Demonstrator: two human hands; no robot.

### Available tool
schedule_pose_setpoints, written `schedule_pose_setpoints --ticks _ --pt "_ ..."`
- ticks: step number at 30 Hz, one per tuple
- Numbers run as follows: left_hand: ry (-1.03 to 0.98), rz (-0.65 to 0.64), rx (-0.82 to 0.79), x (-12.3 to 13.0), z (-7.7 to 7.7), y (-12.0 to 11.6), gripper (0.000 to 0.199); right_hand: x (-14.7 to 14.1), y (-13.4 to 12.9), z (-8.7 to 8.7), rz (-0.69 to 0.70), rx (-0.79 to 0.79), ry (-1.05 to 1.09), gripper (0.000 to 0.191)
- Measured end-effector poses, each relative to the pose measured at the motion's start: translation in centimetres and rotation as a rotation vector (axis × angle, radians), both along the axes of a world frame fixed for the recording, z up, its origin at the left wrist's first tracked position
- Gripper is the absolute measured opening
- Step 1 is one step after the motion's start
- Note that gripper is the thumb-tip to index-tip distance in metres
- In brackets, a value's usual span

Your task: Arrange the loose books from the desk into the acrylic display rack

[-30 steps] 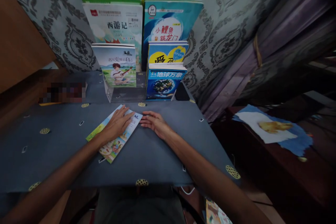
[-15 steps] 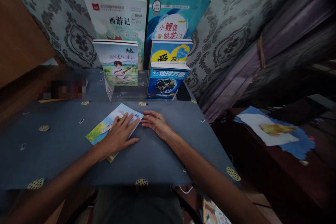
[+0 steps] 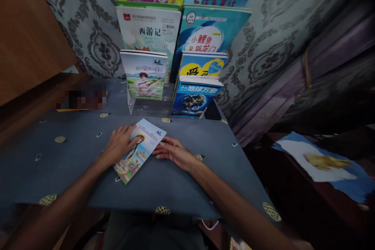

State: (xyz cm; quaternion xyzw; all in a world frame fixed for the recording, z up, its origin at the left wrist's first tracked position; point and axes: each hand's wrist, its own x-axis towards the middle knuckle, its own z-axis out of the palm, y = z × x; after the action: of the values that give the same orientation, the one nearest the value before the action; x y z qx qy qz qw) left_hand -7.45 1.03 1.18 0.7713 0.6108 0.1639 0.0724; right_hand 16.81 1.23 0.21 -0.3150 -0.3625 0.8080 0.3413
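Observation:
A thin picture-covered book [image 3: 140,155] lies at a slant on the grey-blue tablecloth, its cover facing up. My left hand [image 3: 119,145] holds its left edge, with the thumb over the cover and the other fingers curled along the side. At the right edge, my right hand [image 3: 175,154] pinches the book between thumb and fingers; some of those fingertips are hidden beneath it. The cover shows a figure with long dark hair and a yellow hat.
Behind the book, a clear acrylic rack [image 3: 149,107] holds several upright children's books. A black phone-like object [image 3: 213,111] lies beside it. A blurred-out item [image 3: 82,97] rests at the back left. Patterned curtain [image 3: 99,43] hangs behind, and a blue-and-white cloth [image 3: 325,164] lies at right.
My left hand has slid from the top of the cover to the left edge, baring the picture. My right hand now grips the right edge. The view has shifted left.

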Motion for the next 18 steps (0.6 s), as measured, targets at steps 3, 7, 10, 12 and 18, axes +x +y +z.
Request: schedule_pose_setpoints --ticks 3,7,10,12,18 --pt "-0.108 -0.027 0.03 -0.3 -0.1 0.3 0.047 -0.2 -0.2 -0.2 -0.008 0.049 -0.018 0.05" --pt "-0.315 -0.003 0.001 -0.1 -0.4 0.7 0.042 -0.7 -0.5 -0.8 -0.046 0.135 -0.047 0.054" --pt "-0.489 0.043 -0.071 -0.2 -0.5 1.0 0.044 -0.9 -0.6 -1.1 -0.072 0.164 -0.048 0.049" --pt "-0.6 0.074 -0.099 -0.3 -0.4 1.1 0.046 -0.8 -0.7 -1.0 -0.099 0.158 -0.033 0.045" --pt "-1.047 0.139 -0.307 0.0 0.1 0.8 0.053 -0.6 -0.6 -0.2 -0.186 0.111 0.017 0.042"
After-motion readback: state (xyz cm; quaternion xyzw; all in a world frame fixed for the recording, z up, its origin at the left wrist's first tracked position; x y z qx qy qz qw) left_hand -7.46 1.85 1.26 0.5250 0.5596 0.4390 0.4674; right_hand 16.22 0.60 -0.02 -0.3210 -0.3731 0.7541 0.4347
